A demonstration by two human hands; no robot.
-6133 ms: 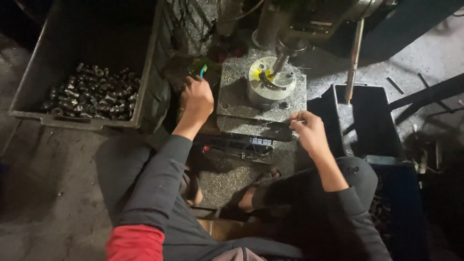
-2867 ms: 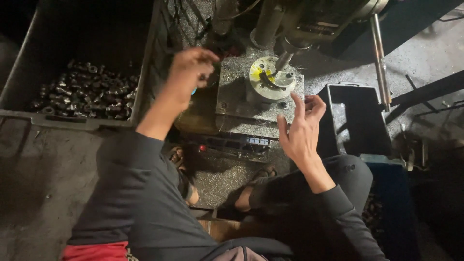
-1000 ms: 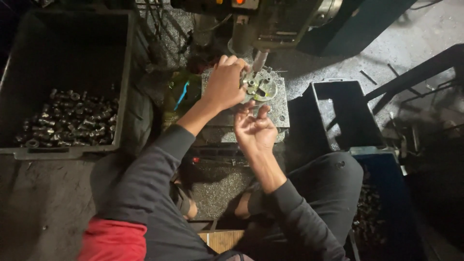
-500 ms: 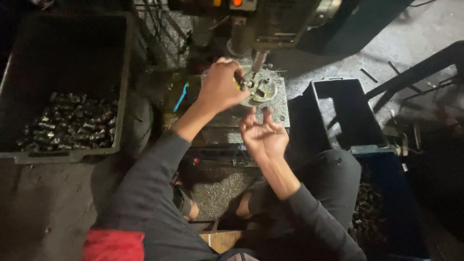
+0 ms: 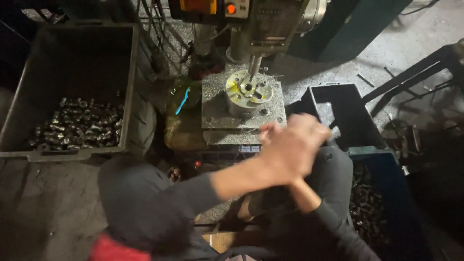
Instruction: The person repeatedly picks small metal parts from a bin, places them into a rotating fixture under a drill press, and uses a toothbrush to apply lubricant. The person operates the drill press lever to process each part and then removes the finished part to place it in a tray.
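My left hand (image 5: 296,147) is a motion blur, its forearm crossing from the lower left to in front of the drill-press table (image 5: 227,121). It hangs just left of the black bin (image 5: 355,130), and I cannot make out whether it holds anything. My right hand (image 5: 268,131) is mostly hidden behind it; only some fingertips show at the table's front edge. A round metal fixture (image 5: 247,93) with yellow marks sits on the table under the drill spindle (image 5: 254,65), and no hand touches it.
A grey crate (image 5: 63,155) at the left holds several small metal parts (image 5: 79,128). A blue bin (image 5: 386,159) with dark parts stands at the lower right. A blue-handled tool (image 5: 182,100) lies left of the table. Metal bars cross the floor at the far right.
My left hand has left the fixture and swung down and to the right, across my right hand. The right hand stays low in front of the table. The camera has tilted.
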